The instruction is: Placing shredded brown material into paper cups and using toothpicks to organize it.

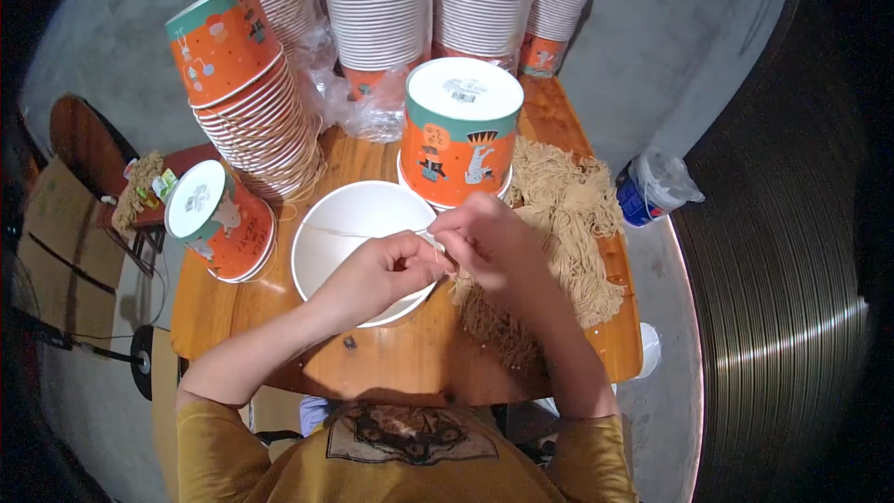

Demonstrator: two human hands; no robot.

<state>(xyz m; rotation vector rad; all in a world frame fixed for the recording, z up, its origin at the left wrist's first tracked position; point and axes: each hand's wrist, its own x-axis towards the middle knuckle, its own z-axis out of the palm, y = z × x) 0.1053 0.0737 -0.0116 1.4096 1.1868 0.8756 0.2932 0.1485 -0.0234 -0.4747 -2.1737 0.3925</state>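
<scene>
A white paper bucket [321,265] stands mouth up on the wooden table in front of me. A thin pale cord [340,233] runs across its opening toward my fingers. My left hand [396,265] reaches over the mouth and pinches the cord near the bucket's right rim. Just to its right, my right hand [489,237] is closed at the same spot, thumb and fingertips together on the cord. Whether the cord passes through the bucket wall there is hidden by my fingers. Behind my right hand stands an upside-down orange and green bucket [456,154].
A heap of tan cords [573,224] covers the table's right side. At left are a leaning stack of corded buckets [251,112] and an upturned bucket [219,224]. Tall wrapped bucket stacks [372,9] line the back. A blue pail [643,191] stands beyond the right edge.
</scene>
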